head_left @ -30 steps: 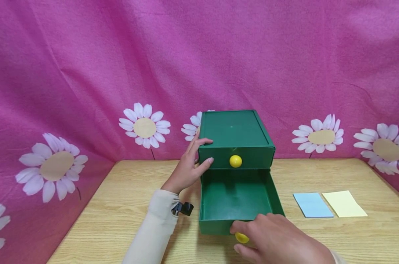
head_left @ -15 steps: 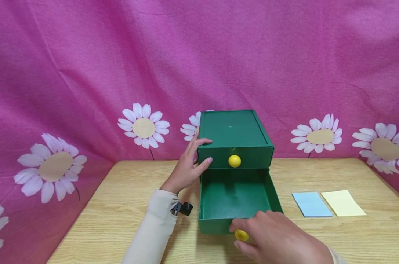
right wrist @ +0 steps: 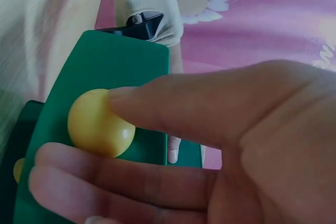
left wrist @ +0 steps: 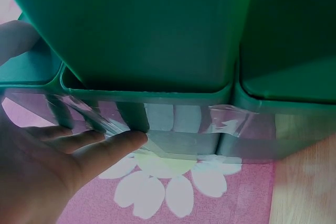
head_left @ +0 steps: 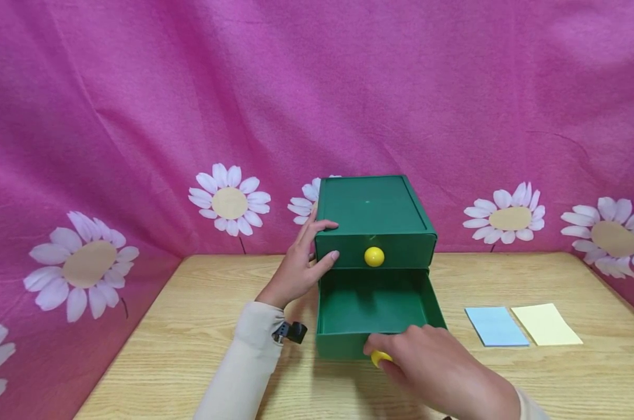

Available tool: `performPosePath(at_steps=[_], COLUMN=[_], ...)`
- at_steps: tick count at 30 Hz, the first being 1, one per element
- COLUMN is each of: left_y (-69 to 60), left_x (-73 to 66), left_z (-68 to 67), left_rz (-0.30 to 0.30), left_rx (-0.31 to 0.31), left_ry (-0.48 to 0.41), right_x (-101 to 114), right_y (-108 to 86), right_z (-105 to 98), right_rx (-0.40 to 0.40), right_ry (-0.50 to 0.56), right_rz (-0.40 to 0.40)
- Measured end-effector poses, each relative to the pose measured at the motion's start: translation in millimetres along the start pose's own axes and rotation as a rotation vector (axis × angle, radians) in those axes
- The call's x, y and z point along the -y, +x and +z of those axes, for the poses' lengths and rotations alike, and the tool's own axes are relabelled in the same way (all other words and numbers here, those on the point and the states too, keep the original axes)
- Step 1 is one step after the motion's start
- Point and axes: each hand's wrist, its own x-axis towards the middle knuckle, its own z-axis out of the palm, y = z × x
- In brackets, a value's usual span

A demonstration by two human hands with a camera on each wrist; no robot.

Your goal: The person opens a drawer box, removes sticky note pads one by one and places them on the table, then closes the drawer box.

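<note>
A green cabinet (head_left: 371, 204) has two drawers with yellow knobs; its upper drawer (head_left: 343, 252) is closed, and the lower drawer (head_left: 343, 345) stands pulled out with a bare floor. My left hand (head_left: 296, 268) rests against the cabinet's left side, thumb near the upper drawer's front, fingers nearly straight in the left wrist view along the side (left wrist: 178, 142). With thumb and fingers, my right hand (head_left: 437, 364) pinches the lower yellow knob (head_left: 381, 358), also seen in the right wrist view as a yellow ball (right wrist: 97, 124) between thumb and fingers.
Right of the cabinet, a blue paper pad (head_left: 496, 326) and a pale yellow pad (head_left: 547, 324) lie side by side on the wooden table (head_left: 191, 338). A pink cloth (head_left: 348, 87) with white daisies hangs behind and along the sides.
The lower drawer has slid a little inward toward the cabinet, and my right hand has moved forward with its knob. My left hand stays at the cabinet's side.
</note>
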Motion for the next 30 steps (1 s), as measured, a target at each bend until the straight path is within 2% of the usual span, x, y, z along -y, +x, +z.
performPosePath(at_steps=[8, 17, 24, 30], left_y=[0.6, 0.2, 0.2, 0.2], left_x=[-2.1, -1.6, -1.6, -2.4], left_z=[0.2, -0.3, -0.3, 0.6], left_rz=[-0.006, -0.012, -0.013, -0.016], left_rx=[0.007, 0.009, 0.003, 0.007], left_ry=[-0.006, -0.024, -0.024, -0.029], right_x=[-4.3, -7.8, -11.1, -15.6], right_y=[3.0, 10.8, 17.7, 24.5], right_z=[1.5, 4.1, 6.3, 10.7], right_rx=[-0.039, -0.197, -0.26, -0.37], right_ry=[-0.02, -0.079, -0.115, -0.179], right_rz=[0.013, -0.032, -0.019, -0.019])
